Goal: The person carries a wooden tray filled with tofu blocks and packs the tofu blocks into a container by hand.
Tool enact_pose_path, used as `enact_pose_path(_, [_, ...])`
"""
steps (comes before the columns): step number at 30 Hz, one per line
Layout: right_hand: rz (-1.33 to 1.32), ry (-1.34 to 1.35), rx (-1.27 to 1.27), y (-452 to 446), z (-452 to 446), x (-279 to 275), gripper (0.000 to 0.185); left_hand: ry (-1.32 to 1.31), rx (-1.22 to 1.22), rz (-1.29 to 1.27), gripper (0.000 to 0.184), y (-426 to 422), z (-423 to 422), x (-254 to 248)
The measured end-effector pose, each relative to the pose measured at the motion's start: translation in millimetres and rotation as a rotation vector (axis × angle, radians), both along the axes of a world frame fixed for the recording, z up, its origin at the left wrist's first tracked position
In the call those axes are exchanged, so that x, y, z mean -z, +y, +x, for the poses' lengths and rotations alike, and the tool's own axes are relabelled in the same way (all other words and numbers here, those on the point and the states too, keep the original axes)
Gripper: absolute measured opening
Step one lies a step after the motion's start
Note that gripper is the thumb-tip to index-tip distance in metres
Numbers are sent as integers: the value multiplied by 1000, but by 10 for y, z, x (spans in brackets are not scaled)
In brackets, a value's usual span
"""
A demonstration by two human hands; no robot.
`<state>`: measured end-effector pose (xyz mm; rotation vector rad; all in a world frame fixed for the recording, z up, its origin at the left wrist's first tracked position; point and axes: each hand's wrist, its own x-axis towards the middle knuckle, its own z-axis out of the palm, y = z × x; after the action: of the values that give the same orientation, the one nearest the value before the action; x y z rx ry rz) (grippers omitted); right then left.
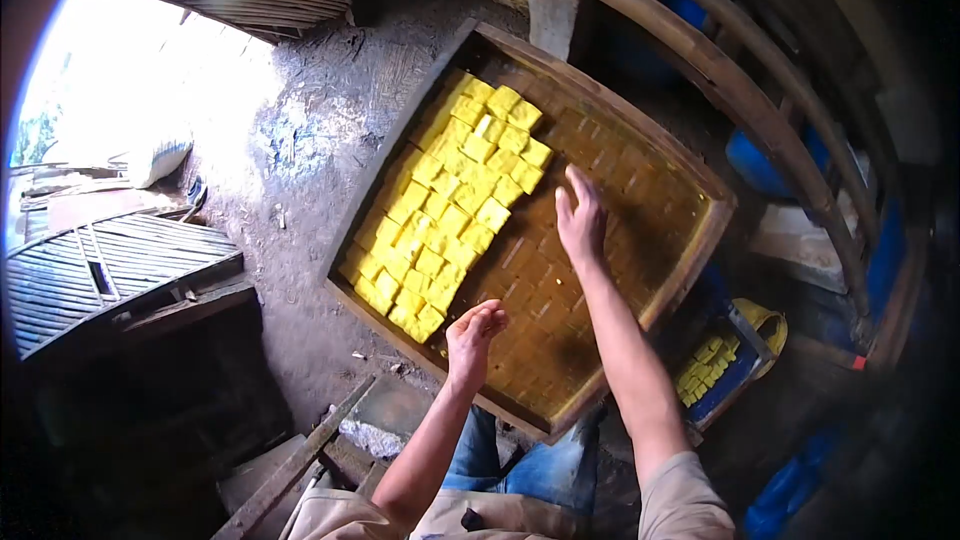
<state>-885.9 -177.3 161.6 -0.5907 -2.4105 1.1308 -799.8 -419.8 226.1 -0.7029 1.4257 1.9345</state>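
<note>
A large wooden tray (pixel 642 120) with a woven bottom lies tilted across the middle of the view. Yellow blocks (pixel 440 205) fill its left side in close rows. Over the bare woven part, just right of the blocks, my right hand (pixel 582 220) hovers with its thumb and fingers apart and nothing between them. My left hand (pixel 474 340) is near the lower end of the rows, above the tray's front part, its fingers curled together; whatever they may hold is hidden.
Bamboo rails (pixel 700 70) curve along the right. Below them a blue container (pixel 715 390) holds smaller yellow pieces. Slatted racks (pixel 130 265) stand at the left and upper left. A wooden beam and stone blocks (pixel 385 410) lie at the lower left.
</note>
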Motion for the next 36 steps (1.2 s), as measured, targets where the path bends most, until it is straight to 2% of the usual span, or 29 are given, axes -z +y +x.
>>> enact_pose_path(4, [235,-152,-30,1,-730,302,37,20,91,55,27,-7,-431,-44])
enact_pose_path(7, [311,-36,-46,-196,-740,297,29,-18,96,114,26,-20,-593,-61])
enact_pose_path(10, [-110,-182,62,-104,-727,103,28,-81,81,165,24,-19,-674,-77])
enact_pose_path(11, [-210,-15,86,1,-723,298,26,-104,76,173,24,-30,-691,-87])
enact_pose_path(14, [-417,-115,-17,127,-655,88,25,-146,52,181,25,-81,-739,-93])
enact_pose_path(16, [-402,-258,-86,30,-631,82,25,-166,39,188,26,-103,-722,-85])
enact_pose_path(18, [-37,-341,-93,-130,-623,14,27,-172,25,200,26,-107,-718,-43])
enact_pose_path(19, [13,-378,-72,-235,-653,-150,28,-174,19,202,26,-120,-719,-73])
enact_pose_path(22, [298,-338,-86,-446,-572,55,36,-178,1,198,25,-151,-722,-95])
enact_pose_path(23, [224,-444,-134,-552,-527,65,48,-182,-4,189,25,-163,-708,-60])
enact_pose_path(24, [341,-309,-105,-652,-535,79,45,-186,-10,183,25,-155,-715,-68])
enact_pose_path(26, [208,-321,-48,-617,-513,28,36,-191,-20,193,24,-156,-717,-109])
enact_pose_path(28, [-378,-118,-8,-368,-538,145,33,-186,-29,210,25,-167,-722,-143])
enact_pose_path(29, [-527,-142,94,-252,-513,170,34,-193,-37,207,25,-185,-724,-139])
enact_pose_path(32, [-743,-170,9,-147,-505,-68,39,-207,-58,203,26,-235,-748,-106])
enact_pose_path(35, [-630,-251,-77,-396,-545,55,39,-210,-75,203,26,-233,-795,-130])
enact_pose_path(36, [-217,-423,-121,-438,-553,106,39,-200,-75,212,26,-224,-814,-139])
